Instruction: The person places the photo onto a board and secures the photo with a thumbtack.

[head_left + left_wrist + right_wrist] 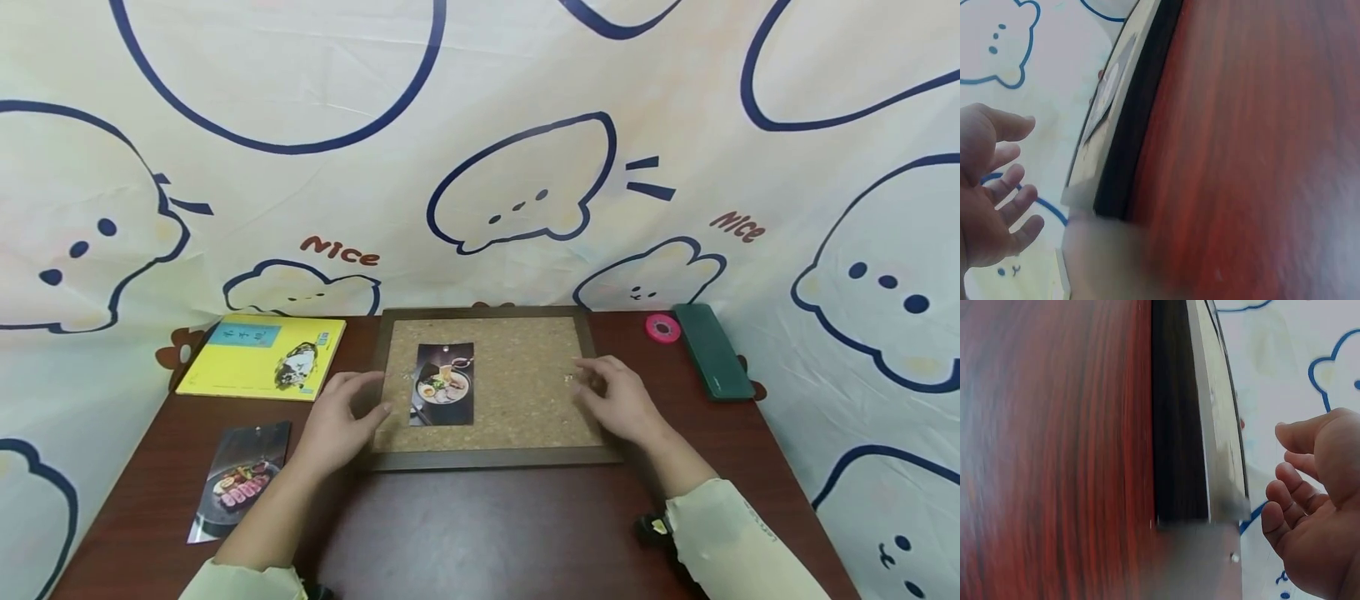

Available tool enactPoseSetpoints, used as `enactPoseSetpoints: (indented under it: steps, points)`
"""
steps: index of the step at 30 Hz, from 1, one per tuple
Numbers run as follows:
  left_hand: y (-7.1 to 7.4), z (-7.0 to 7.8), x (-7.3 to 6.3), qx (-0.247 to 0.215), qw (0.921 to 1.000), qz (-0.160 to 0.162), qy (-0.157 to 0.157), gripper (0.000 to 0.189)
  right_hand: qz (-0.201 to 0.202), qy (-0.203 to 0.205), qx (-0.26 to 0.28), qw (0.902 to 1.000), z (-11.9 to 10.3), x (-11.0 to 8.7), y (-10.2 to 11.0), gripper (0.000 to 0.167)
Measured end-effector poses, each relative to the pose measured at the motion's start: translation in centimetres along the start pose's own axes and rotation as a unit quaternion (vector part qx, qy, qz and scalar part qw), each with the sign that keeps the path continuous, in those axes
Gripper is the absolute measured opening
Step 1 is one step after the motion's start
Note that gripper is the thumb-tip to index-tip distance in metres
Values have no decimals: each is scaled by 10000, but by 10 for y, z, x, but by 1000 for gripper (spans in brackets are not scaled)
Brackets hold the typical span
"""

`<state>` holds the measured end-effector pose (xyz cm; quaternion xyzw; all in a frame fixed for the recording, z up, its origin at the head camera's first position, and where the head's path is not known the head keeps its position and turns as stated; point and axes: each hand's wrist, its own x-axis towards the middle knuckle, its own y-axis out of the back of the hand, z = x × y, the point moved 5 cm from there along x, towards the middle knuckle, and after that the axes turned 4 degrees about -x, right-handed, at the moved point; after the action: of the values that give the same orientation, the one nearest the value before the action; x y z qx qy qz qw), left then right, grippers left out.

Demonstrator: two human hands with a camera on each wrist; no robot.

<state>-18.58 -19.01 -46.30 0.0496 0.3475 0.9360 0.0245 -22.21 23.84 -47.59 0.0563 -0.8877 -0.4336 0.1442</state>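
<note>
In the head view, the left hand (334, 423) sits at 8 o'clock, left forearm (273, 518) pointing to 1; the right hand (624, 402) at 4, right forearm (681, 460) toward 11. Both hands are relaxed, thumbs apart from fingers.

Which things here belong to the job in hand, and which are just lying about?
Seemingly part of the job:
cork board, between the left hand and right hand
bowl photo, on the board
meat photo, probably, left of the board

Seemingly just lying about:
yellow book
pink disc
green case
</note>
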Motion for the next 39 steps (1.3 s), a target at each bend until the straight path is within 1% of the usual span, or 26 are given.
enactPoseSetpoints:
  steps: [5, 9, 14, 18, 24, 28, 31, 34, 39]
  points:
    - [11, -12, -8, 85, 9998, -27, 166, 50, 41, -299, -109, 9995, 17, 0, 7, 38]
    - [20, -19, -12, 189, 9995, -20, 241, 51, -27, -556, -200, 9982, 30, 1, 12, 37]
    - [32, -31, -19, 299, 9991, 94, 270, 53, -48, -656, -382, 9971, 42, 5, 15, 36]
    - [42, -39, -24, 349, 9987, 232, 277, 54, 32, -682, -547, 9962, 51, 8, 17, 36]
    - [54, -49, -33, 461, 9974, 314, 467, 55, -30, -866, -716, 9937, 65, 11, 16, 37]
    - [62, -58, -38, 638, 9956, 345, 585, 57, -77, -940, -810, 9922, 74, 14, 14, 37]
    - [68, -65, -41, 781, 9939, 326, 702, 59, -103, -935, -897, 9915, 79, 18, 12, 36]
    - [73, -72, -43, 861, 9928, 212, 811, 60, -109, -965, -964, 9906, 83, 23, 11, 36]
    - [83, -83, -47, 1052, 9905, 98, 881, 62, -168, -1078, -1062, 9883, 86, 29, 12, 34]
